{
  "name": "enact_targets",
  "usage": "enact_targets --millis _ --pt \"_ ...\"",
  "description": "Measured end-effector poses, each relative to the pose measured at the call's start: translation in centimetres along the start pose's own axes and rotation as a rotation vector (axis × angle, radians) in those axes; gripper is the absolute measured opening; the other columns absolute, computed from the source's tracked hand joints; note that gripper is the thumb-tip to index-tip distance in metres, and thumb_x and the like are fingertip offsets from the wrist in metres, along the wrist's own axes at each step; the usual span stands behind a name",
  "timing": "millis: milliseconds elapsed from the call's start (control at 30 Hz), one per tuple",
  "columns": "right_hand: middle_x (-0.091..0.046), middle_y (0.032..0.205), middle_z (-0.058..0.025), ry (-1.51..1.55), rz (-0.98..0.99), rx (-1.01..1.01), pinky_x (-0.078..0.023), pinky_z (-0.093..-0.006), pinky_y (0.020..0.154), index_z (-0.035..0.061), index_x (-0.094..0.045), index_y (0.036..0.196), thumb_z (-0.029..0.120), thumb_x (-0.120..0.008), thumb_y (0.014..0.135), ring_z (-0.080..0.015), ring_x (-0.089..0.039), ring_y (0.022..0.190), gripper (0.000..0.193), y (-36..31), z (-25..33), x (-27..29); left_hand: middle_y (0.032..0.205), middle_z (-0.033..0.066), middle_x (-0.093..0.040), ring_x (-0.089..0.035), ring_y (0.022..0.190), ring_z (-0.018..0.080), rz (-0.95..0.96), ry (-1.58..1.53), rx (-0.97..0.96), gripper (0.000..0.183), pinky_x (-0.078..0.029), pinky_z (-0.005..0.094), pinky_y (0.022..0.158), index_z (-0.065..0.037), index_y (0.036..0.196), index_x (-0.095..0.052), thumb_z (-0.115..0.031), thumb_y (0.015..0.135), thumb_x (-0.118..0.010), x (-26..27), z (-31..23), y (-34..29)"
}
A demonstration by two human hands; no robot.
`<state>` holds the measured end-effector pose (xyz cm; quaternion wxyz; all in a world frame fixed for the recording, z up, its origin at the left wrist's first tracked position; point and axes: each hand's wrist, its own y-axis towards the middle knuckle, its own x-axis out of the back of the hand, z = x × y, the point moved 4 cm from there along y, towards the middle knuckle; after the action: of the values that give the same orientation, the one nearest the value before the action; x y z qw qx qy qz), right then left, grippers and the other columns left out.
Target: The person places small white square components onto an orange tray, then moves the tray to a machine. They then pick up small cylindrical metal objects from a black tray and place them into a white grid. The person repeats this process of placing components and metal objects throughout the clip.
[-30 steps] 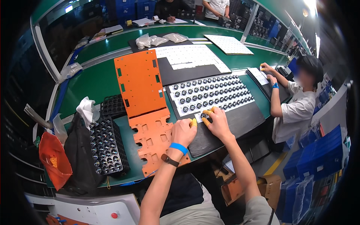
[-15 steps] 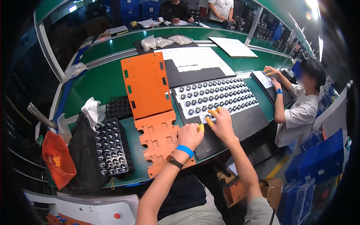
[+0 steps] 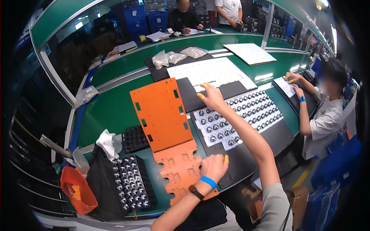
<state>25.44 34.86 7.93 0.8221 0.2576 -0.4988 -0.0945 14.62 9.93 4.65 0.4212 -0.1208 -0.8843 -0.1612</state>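
Note:
My right hand (image 3: 212, 97) reaches forward over the black mat, its yellow-capped thumb and finger spread, close to the near edge of a white sheet (image 3: 219, 70) of small panels. Nothing shows between those fingers. My left hand (image 3: 214, 168) is curled at the near edge of the mat, beside the orange lower plate (image 3: 173, 163); anything inside its fingers is hidden. Under my right forearm lie white panels (image 3: 251, 114) with rows of round black parts. One such part (image 3: 231, 142) sits on the nearest white strip, between my hands.
An orange upper plate (image 3: 162, 115) stands beyond the lower one. At left are a black tray (image 3: 148, 188) of round parts, another black tray (image 3: 135, 138) and an orange bag (image 3: 77, 192). Plastic bags (image 3: 175, 57) lie farther back. A co-worker (image 3: 325, 104) works at right.
My right hand has left the round parts and stretched forward toward the white sheet, its fingers spreading. My left hand has drawn back from the panels. The whole view has shifted.

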Motion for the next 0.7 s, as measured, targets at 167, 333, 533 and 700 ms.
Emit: enact_targets --millis 167,333,533,700 --pt "-0.045 0.145 -0.0223 -0.197 0.159 -0.061 -0.035 -0.0499 0.109 0.0016 -0.044 0.143 0.047 -0.062 0.092 -0.0372 -0.040 0.136 0.071 6.4 -1.9 -6.2 0.068 0.0225 -0.066 -0.066 0.063 0.0399 0.146 0.004 0.015 0.030 -0.053 0.0493 0.058 -0.001 0.070 -0.068 -0.027 0.085 -0.065 -0.3 0.0 0.1" --pt "-0.024 0.161 -0.0231 -0.239 0.283 -0.157 -0.018 -0.0569 0.119 0.0056 -0.032 0.153 0.059 -0.046 0.097 -0.0397 -0.018 0.150 0.079 8.1 -4.4 -11.5 0.074 0.0208 -0.068 -0.067 0.066 0.0391 0.212 -0.030 0.038 0.035 -0.053 0.0487 0.060 0.000 0.073 -0.068 -0.030 0.090 -0.063 -0.4 0.0 0.4" --pt "-0.023 0.161 -0.0237 -0.198 0.361 -0.145 -0.015 -0.0583 0.120 0.0059 -0.029 0.154 0.055 -0.042 0.100 -0.0418 -0.018 0.150 0.074 7.7 -4.9 -11.7 0.074 0.0208 -0.068 -0.067 0.066 0.0385 0.167 -0.045 0.012 0.033 -0.053 0.0481 0.060 0.000 0.072 -0.068 -0.028 0.088 -0.065 -0.3 0.1 0.5" --pt "-0.021 0.162 -0.0233 -0.235 0.407 -0.107 -0.017 -0.0590 0.119 0.0051 -0.029 0.154 0.053 -0.044 0.100 -0.0415 -0.017 0.150 0.074 6.0 -4.2 -11.5 0.070 0.0210 -0.067 -0.066 0.063 0.0386 0.163 -0.035 0.007 0.031 -0.053 0.0477 0.058 0.000 0.070 -0.068 -0.028 0.085 -0.067 -0.5 0.1 0.7"
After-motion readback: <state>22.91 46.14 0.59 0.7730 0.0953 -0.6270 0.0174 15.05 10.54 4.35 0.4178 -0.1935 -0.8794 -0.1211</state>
